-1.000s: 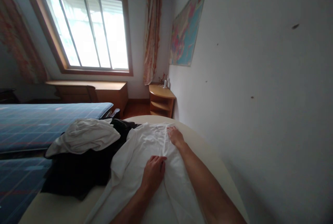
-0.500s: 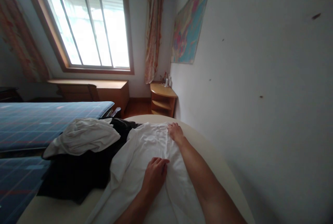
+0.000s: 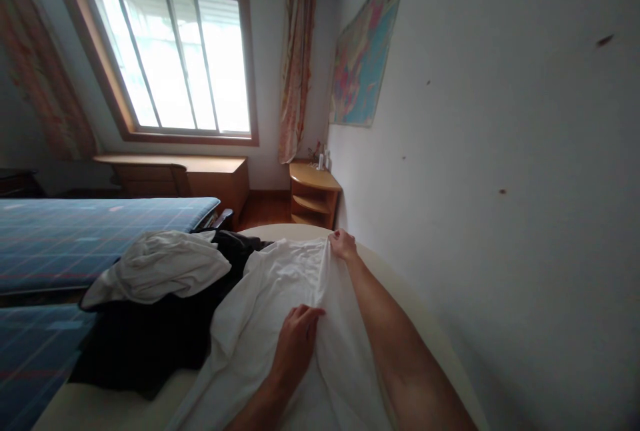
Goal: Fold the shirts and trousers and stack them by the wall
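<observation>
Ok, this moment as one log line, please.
Left hand: pinching white fabric garment | Right hand: pinching same garment, farther out | Support: cream curved-edge table | Beside garment: crumpled white cloth atop black cloth

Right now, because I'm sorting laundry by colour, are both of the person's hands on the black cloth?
No, the left hand and right hand are on the white garment, beside the black cloth.
</observation>
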`<state>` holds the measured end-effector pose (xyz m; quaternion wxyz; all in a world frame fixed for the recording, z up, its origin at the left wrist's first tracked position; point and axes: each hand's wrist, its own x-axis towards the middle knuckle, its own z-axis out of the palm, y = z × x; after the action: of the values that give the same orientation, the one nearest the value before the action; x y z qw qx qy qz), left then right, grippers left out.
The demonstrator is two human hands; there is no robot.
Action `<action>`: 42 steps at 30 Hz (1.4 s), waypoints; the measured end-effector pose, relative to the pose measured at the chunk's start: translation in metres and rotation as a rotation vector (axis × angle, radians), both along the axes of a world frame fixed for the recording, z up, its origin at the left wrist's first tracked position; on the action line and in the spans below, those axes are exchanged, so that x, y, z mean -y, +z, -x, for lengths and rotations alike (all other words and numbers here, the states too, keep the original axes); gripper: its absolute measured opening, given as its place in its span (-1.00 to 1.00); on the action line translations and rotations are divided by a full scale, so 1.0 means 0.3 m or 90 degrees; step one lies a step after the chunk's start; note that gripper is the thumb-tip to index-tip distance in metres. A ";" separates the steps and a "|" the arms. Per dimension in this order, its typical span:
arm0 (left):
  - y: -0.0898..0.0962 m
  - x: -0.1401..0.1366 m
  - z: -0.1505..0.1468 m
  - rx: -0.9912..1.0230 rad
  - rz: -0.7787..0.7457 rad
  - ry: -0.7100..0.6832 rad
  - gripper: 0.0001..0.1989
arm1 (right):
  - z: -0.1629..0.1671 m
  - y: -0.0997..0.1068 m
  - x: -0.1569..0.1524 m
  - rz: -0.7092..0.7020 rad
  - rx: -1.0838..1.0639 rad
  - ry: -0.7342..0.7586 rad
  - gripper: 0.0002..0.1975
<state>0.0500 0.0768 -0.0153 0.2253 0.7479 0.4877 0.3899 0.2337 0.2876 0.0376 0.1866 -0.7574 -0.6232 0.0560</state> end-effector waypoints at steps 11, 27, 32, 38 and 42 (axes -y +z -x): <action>-0.014 0.000 0.000 -0.041 -0.007 0.021 -0.74 | 0.013 -0.104 -0.006 -0.010 0.009 0.093 -0.56; -0.005 0.010 -0.006 -0.038 -0.028 0.032 -0.75 | -0.025 -0.103 0.036 -0.053 0.000 -0.028 -0.55; -0.006 0.006 -0.006 -0.055 -0.016 0.048 -0.76 | 0.005 -0.113 0.098 -0.062 0.004 0.042 -0.58; -0.007 0.005 0.000 -0.065 -0.021 0.046 -0.76 | 0.044 -0.151 0.277 -0.049 0.022 0.133 -0.61; -0.017 0.001 0.004 -0.030 -0.016 0.047 -0.72 | 0.084 -0.219 0.465 -0.051 0.031 0.256 -0.50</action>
<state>0.0488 0.0766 -0.0204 0.1899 0.7410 0.5152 0.3866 0.2085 0.1482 -0.0281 0.1864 -0.6107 -0.7680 0.0492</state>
